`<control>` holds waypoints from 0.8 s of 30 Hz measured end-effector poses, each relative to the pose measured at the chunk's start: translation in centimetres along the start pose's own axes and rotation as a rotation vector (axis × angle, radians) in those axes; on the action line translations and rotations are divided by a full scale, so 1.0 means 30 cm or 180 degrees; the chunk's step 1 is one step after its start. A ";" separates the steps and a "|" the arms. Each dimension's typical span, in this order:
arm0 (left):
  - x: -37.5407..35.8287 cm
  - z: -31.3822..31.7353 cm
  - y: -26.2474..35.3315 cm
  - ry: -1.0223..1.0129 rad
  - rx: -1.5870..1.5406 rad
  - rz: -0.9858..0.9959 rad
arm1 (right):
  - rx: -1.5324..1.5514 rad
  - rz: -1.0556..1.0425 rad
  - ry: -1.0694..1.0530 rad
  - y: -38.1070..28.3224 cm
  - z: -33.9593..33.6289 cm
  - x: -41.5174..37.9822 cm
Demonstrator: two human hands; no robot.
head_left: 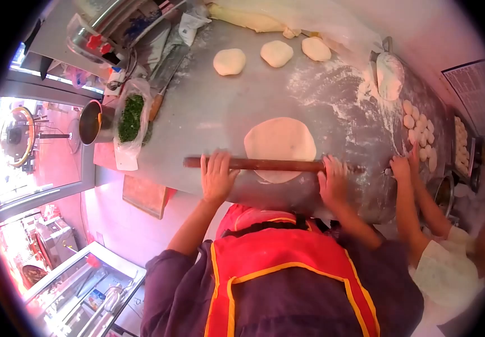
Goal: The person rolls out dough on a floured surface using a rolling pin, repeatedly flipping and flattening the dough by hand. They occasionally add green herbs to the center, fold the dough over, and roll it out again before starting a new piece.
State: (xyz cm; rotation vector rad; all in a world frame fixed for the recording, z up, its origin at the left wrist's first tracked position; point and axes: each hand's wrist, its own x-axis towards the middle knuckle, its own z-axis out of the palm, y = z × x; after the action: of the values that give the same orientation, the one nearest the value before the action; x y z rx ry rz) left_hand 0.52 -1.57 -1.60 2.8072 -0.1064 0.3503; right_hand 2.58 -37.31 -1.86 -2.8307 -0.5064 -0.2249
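A dark wooden rolling pin lies crosswise over the near part of a flattened round of dough. My left hand is closed over the pin's left part, its fingers reaching across the wood. Toward the other end, my right hand is also on the pin, slightly blurred. Both hands are beside the dough round, which spreads out on the grey worktop between them. Some of the dough shows on the near side of the pin.
Several thick dough pieces sit at the back. Loose flour and small dough balls lie to the right, where another person's hands work. Chopped greens in a plastic bag and a metal pot stand left.
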 end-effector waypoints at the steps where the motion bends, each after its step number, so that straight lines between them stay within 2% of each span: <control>1: 0.003 0.019 0.000 -0.0060 -0.0041 -0.0066 | -0.0033 0.0113 0.0053 0.000 0.007 -0.014; 3: 0.061 0.055 -0.024 -0.0123 -0.0081 -0.0164 | -0.0088 0.0332 0.0228 -0.008 0.053 0.013; 6: 0.336 0.119 -0.057 -0.0357 0.0617 -0.0036 | -0.0493 0.0568 0.0211 0.063 0.099 0.294; 9: 0.667 0.179 -0.098 0.0069 0.0689 0.0214 | -0.0967 0.0702 0.0506 0.192 0.167 0.586; 11: 0.843 0.227 -0.123 0.0439 0.0815 0.0306 | -0.0855 0.0631 0.0778 0.241 0.178 0.713; 13: 0.831 0.217 -0.115 0.0399 0.0692 0.0317 | -0.0524 0.0582 0.0815 0.223 0.162 0.716; 14: 0.763 0.199 -0.111 0.0303 0.0631 0.0293 | -0.0233 0.0577 0.0681 0.179 0.149 0.635; 16: 0.520 0.140 -0.120 -0.0278 0.0568 0.0290 | 0.0089 0.0459 0.0383 0.101 0.118 0.428; 18: 0.249 0.093 -0.122 -0.0266 -0.0155 0.0123 | 0.0214 0.0316 0.0063 -0.008 0.063 0.123; 20: 0.101 0.103 -0.160 -0.0161 -0.0180 0.0380 | 0.0302 0.0257 -0.0168 -0.050 0.013 0.027; 21: 0.065 0.100 -0.181 -0.0107 -0.0195 0.0510 | 0.0294 0.0243 -0.0273 -0.026 -0.002 0.047; 22: 0.140 0.117 -0.221 -0.0468 0.0054 0.0601 | 0.0285 0.0235 -0.0390 -0.003 -0.008 0.077; 24: 0.363 0.108 -0.179 -0.0188 0.0186 0.0492 | -0.0349 0.0411 0.0350 0.072 0.039 0.266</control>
State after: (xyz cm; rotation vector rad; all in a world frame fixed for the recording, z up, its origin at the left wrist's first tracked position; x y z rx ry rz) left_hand 12.39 2.13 -3.44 2.8753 -0.3329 0.3104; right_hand 10.87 -36.40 -1.91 -2.9228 -0.2951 -0.3916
